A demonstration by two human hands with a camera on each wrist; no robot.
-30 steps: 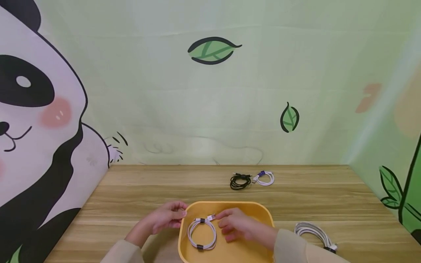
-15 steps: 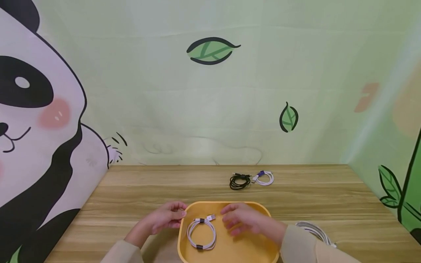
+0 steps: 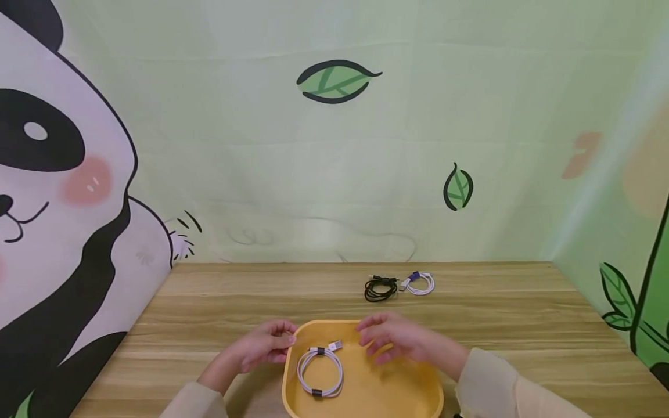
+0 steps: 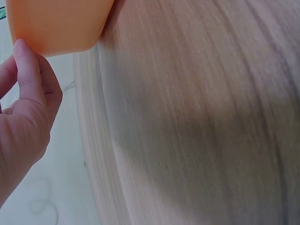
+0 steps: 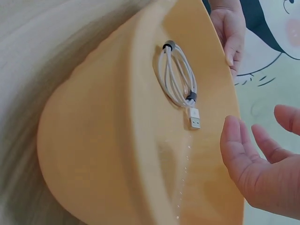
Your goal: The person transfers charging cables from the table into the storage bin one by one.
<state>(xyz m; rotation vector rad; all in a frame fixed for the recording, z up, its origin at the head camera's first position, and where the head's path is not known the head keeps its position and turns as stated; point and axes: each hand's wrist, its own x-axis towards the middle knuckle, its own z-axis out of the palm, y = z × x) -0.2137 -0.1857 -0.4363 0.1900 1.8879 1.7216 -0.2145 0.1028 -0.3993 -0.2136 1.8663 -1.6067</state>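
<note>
A: What are you holding with your left hand (image 3: pixel 263 347)?

B: You pinch the rim of the orange tray (image 3: pixel 387 389) with it, on the left edge just below the far left corner.

A: And your right hand (image 3: pixel 394 337)?

B: It hangs above the right part of the tray, near the far edge. Your fingers there are loosely bent and spread, and they hold nothing. I cannot tell whether a fingertip brushes the far wall.

A: Where is the white cable (image 3: pixel 341 374)?

B: Inside your tray, coiled on the floor along its left edge. One black band (image 3: pixel 320 351) ties it on the far side, another on the near side. Its USB plug (image 3: pixel 334 346) points away from you, angled to the right.

A: What else lies on your counter (image 3: pixel 235 290)?

B: Near the far edge, right of its middle, you have a coiled black cable (image 3: pixel 381 280). Just to the right of that sits a smaller white coil (image 3: pixel 431 284) with a blue band (image 3: pixel 415 276).
</note>
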